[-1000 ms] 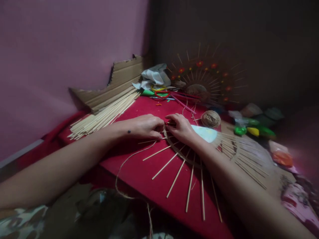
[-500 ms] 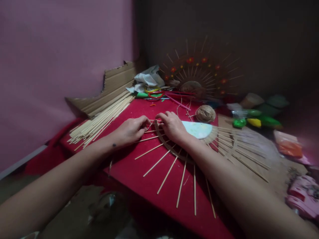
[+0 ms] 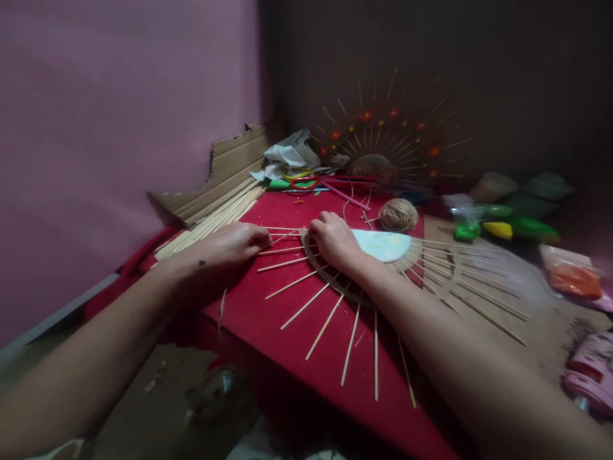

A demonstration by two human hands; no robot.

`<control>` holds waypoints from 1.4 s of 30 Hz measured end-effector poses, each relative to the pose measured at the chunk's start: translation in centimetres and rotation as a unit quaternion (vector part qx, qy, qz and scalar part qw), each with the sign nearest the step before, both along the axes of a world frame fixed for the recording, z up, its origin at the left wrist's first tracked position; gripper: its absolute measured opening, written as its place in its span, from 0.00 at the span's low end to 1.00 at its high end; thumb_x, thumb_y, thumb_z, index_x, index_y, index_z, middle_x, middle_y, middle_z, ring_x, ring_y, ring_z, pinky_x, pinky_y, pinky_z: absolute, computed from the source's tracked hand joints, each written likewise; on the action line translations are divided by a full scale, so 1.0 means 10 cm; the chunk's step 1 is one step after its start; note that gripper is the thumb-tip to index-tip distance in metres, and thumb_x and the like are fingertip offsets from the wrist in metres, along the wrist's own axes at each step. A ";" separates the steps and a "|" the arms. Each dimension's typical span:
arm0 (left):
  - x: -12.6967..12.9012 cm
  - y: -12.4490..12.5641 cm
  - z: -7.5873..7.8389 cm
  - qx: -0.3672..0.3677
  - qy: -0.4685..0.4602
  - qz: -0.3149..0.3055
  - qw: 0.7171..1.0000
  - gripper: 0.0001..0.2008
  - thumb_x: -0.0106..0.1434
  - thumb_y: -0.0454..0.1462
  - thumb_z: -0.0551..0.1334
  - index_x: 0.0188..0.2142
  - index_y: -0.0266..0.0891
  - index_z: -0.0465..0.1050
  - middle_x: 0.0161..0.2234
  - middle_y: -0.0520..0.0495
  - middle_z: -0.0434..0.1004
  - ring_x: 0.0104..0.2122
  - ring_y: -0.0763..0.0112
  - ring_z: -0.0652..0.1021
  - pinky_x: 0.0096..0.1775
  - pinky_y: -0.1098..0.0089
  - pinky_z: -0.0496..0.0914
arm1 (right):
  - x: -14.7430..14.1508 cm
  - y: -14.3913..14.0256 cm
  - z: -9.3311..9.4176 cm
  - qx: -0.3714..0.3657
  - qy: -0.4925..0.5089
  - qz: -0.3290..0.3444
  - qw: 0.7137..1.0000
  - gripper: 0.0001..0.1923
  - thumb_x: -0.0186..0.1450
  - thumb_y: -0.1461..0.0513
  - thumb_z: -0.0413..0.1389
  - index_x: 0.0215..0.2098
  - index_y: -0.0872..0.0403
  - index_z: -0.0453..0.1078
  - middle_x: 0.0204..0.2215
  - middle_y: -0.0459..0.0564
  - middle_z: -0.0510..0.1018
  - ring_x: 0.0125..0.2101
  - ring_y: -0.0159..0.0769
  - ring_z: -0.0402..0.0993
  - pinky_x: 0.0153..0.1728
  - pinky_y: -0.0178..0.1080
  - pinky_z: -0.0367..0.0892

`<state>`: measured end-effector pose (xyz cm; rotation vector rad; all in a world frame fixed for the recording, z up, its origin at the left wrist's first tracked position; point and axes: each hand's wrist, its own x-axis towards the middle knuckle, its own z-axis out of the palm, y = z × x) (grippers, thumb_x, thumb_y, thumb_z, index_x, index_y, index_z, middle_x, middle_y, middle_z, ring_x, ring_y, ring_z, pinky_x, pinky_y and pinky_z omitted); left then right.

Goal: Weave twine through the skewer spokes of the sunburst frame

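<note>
A pink wall point(image 3: 119, 128) fills the left side. Below it a torn cardboard sheet point(image 3: 225, 172) leans against the wall, with a bundle of sticks point(image 3: 211, 220) lying beside it on the red surface point(image 3: 268, 319).

The left hand point(image 3: 230, 246) rests palm down on the surface, fingers curled together at the tips of the leftmost spokes; whether they pinch the twine point(image 3: 223, 305) that trails from under the wrist, I cannot tell. Just to its right lies the fan frame point(image 3: 335, 300): sticks radiating from a woven arc, flat on the surface near its front edge. The right hand point(image 3: 332, 239) presses on the arc's left end, fingers bent and closed against the weave, next to a pale half-disc point(image 3: 383, 245) at the frame's centre.

Behind the hands lie white cloth point(image 3: 287, 155), red and green tools point(image 3: 301, 182) and a twine ball point(image 3: 398, 214). A finished fan point(image 3: 387, 144) with red flowers stands against the dark wall. Further right sit green and yellow packets point(image 3: 498, 227), an orange packet point(image 3: 575, 281) and a pink object point(image 3: 591, 377).
</note>
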<state>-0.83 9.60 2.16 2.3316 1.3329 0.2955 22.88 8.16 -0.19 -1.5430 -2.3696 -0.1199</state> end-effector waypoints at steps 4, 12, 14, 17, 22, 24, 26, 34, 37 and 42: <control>-0.02 -0.10 0.04 -0.047 -0.028 0.003 0.999 0.10 0.53 0.36 0.58 0.34 0.41 0.77 0.32 0.50 0.79 0.31 0.69 0.75 0.33 0.73 0.66 | 0.00 0.00 0.00 0.005 0.017 -0.008 1.000 0.11 0.67 0.64 0.48 0.39 0.54 0.73 0.40 0.55 0.73 0.40 0.42 0.66 0.39 0.41 0.59; 0.03 -0.23 0.06 -0.191 -0.219 0.124 0.949 0.07 0.54 0.39 0.64 0.30 0.37 0.75 0.25 0.46 0.75 0.23 0.74 0.71 0.25 0.73 0.65 | 0.05 0.01 0.13 0.004 0.079 -0.017 0.997 0.10 0.67 0.64 0.48 0.37 0.53 0.72 0.39 0.53 0.75 0.40 0.41 0.68 0.39 0.40 0.59; 0.03 -0.24 0.05 -0.212 -0.237 0.140 0.938 0.07 0.53 0.39 0.66 0.29 0.37 0.75 0.24 0.46 0.75 0.22 0.74 0.71 0.23 0.74 0.63 | 0.06 0.02 0.15 0.004 0.087 -0.017 0.996 0.10 0.67 0.64 0.48 0.37 0.53 0.71 0.40 0.53 0.76 0.40 0.41 0.68 0.40 0.40 0.59; 0.05 -0.28 0.05 -0.229 -0.244 0.151 0.930 0.07 0.53 0.39 0.65 0.29 0.37 0.74 0.23 0.46 0.74 0.21 0.74 0.71 0.21 0.74 0.61 | 0.06 0.02 0.16 0.000 0.084 -0.022 0.996 0.10 0.67 0.65 0.47 0.37 0.54 0.71 0.40 0.53 0.75 0.40 0.41 0.68 0.40 0.40 0.58; 0.06 -0.40 0.06 -0.280 -0.281 0.168 0.902 0.08 0.52 0.37 0.66 0.31 0.37 0.71 0.22 0.49 0.72 0.20 0.76 0.71 0.22 0.74 0.65 | 0.05 0.00 0.15 -0.003 0.074 -0.024 0.997 0.10 0.67 0.65 0.47 0.37 0.54 0.71 0.40 0.53 0.75 0.40 0.41 0.68 0.39 0.40 0.58; 0.06 -0.44 0.07 -0.278 -0.311 0.186 0.890 0.14 0.51 0.35 0.66 0.38 0.38 0.69 0.22 0.50 0.72 0.20 0.76 0.71 0.23 0.74 0.65 | 0.04 0.00 0.15 0.003 0.067 -0.024 0.997 0.11 0.67 0.65 0.47 0.38 0.54 0.71 0.40 0.54 0.75 0.41 0.41 0.69 0.39 0.40 0.58; 0.05 -0.45 0.08 -0.249 -0.323 0.190 0.893 0.20 0.51 0.35 0.65 0.44 0.39 0.65 0.23 0.52 0.71 0.21 0.75 0.72 0.24 0.74 0.66 | 0.04 -0.01 0.14 0.008 0.059 -0.025 0.998 0.11 0.67 0.65 0.47 0.38 0.54 0.71 0.40 0.54 0.75 0.40 0.42 0.69 0.38 0.41 0.58; 0.21 -0.47 0.21 0.031 -0.104 0.066 0.992 0.14 0.57 0.40 0.57 0.42 0.38 0.65 0.28 0.52 0.70 0.26 0.73 0.71 0.31 0.71 0.66 | 0.06 0.01 0.11 -0.003 0.054 -0.023 0.998 0.15 0.68 0.63 0.46 0.39 0.52 0.76 0.39 0.54 0.74 0.40 0.42 0.68 0.38 0.40 0.59; 0.47 -0.53 0.27 0.082 -0.053 0.019 0.995 0.12 0.60 0.39 0.54 0.42 0.38 0.65 0.30 0.51 0.71 0.29 0.71 0.71 0.33 0.70 0.65 | 0.07 0.01 0.12 -0.004 0.046 -0.023 0.999 0.16 0.68 0.63 0.47 0.40 0.52 0.77 0.38 0.55 0.74 0.40 0.42 0.68 0.39 0.41 0.59; 0.83 -0.59 0.25 0.062 -0.042 -0.082 0.994 0.09 0.60 0.33 0.53 0.41 0.38 0.65 0.32 0.49 0.72 0.30 0.70 0.72 0.34 0.70 0.64 | 0.08 0.00 0.15 -0.010 0.041 -0.026 0.999 0.15 0.66 0.60 0.49 0.40 0.53 0.78 0.38 0.55 0.74 0.41 0.42 0.68 0.41 0.41 0.60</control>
